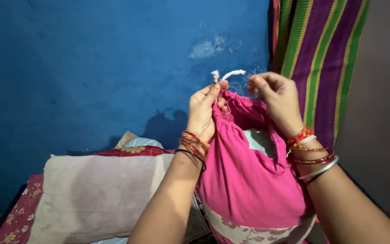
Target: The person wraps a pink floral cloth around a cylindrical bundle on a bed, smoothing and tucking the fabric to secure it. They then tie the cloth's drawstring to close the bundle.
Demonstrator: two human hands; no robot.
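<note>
A pink cloth garment hangs in front of me, its gathered waistband held up at chest height. My left hand pinches the top of the waistband together with a white drawstring whose frayed end sticks up above my fingers. My right hand grips the waistband's other side, fingers curled close to the cord. Both wrists wear red and silver bangles. A white band with a floral print edges the bottom of the cloth.
A beige pillow lies at lower left on a red floral bedsheet, with more cushions behind it. A blue wall fills the background. A striped purple, green and orange cloth hangs at upper right.
</note>
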